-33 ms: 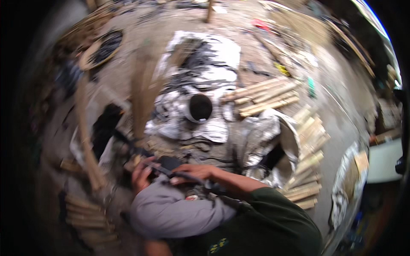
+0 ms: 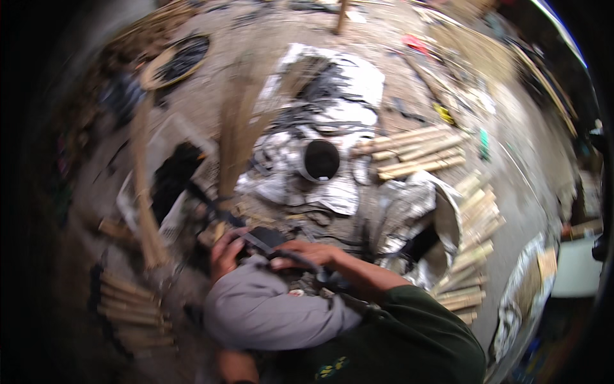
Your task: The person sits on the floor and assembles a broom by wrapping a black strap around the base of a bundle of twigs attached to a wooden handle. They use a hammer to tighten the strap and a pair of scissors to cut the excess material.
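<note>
A long dark strip [image 2: 254,242] runs slantwise between my hands, blurred by motion. My right hand [image 2: 300,254] is closed over it, fingers pointing left. My left hand [image 2: 225,253] curls at the strip's left part, its thumb against it; its wrist is hidden behind grey cloth [image 2: 272,307] in front of my body. Beneath the strip, between the hands, sits a black block-like piece [image 2: 266,237]. Just left stands a pale, open sack [image 2: 173,137] with black material [image 2: 179,168] inside.
Ahead, a white sheet [image 2: 358,80] bears dark strips and a dark-mouthed round container [image 2: 322,160]. Straw-like broom bundles [image 2: 238,137] stand left of it. Cut bamboo pieces [image 2: 422,152] and an open sack [image 2: 453,211] lie right. A shallow basket [image 2: 153,73] sits far left.
The whole scene sits slightly farther right in the picture, as the view has shifted. Both hands keep the same pose around the dark strip.
</note>
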Demonstrator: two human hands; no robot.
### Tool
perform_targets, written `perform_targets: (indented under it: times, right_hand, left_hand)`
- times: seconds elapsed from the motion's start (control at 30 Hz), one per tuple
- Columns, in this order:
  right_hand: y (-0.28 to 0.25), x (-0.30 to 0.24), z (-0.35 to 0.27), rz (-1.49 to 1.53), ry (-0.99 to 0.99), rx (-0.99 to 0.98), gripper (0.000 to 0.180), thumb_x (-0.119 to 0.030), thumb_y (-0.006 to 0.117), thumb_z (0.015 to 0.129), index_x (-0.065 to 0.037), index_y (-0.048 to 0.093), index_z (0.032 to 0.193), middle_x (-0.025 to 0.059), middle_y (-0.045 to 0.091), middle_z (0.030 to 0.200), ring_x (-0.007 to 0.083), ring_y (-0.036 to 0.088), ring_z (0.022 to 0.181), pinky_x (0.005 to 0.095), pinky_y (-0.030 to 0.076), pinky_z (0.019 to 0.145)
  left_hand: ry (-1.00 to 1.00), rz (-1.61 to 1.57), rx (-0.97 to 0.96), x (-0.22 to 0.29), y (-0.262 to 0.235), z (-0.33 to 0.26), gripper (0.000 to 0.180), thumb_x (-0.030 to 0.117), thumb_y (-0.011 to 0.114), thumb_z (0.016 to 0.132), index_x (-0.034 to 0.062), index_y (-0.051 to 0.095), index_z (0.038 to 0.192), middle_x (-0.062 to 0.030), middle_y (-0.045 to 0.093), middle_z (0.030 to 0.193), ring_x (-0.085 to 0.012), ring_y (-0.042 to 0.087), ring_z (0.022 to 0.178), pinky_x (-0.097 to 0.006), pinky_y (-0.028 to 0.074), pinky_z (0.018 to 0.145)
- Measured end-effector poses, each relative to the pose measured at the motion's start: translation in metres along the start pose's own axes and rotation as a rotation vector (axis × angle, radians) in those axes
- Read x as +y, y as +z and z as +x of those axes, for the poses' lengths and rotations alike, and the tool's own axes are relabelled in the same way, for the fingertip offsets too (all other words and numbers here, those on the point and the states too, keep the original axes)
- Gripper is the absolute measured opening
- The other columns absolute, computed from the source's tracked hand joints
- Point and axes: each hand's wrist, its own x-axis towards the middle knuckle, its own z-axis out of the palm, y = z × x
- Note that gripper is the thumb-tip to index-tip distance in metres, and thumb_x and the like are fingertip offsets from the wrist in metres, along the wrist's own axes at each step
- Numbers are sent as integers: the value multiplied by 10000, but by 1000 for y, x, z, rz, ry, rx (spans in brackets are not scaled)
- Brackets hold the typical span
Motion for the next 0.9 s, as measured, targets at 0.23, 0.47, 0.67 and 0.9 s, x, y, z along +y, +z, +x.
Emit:
perform_targets:
  times: [0.23,0.47,0.67,0.9]
  right_hand:
    - [-1,-15,2,28,75,-17,564,-605,609,1008,-49,653,1091,26,601,857,107,565,754,289,469,646]
    - [-2,-20,18,-189,35,12,645,-658,535,1014,-27,633,1105,59,599,944,172,546,886,342,447,796]
    - [-6,-22,24,-407,11,69,681,-693,604,954,-22,610,1069,99,561,773,204,525,742,413,440,704]
    - [-6,-26,20,-337,-10,57,648,-659,641,948,-13,639,999,76,540,721,184,503,688,390,412,638]
  left_hand:
    - [-118,157,70,12,-5,-5,196,229,694,1005,40,677,957,1,651,829,-53,569,724,-241,458,653]
    - [-182,268,-102,15,-12,-1,222,242,725,996,46,667,910,37,608,733,-37,521,659,-232,415,602]
    - [-180,301,-95,-4,-20,9,227,249,750,974,24,730,948,21,633,703,-36,533,645,-245,422,581]
    - [-292,191,-234,-4,-24,8,268,240,741,978,12,758,1118,-13,720,864,-48,586,735,-250,468,662]
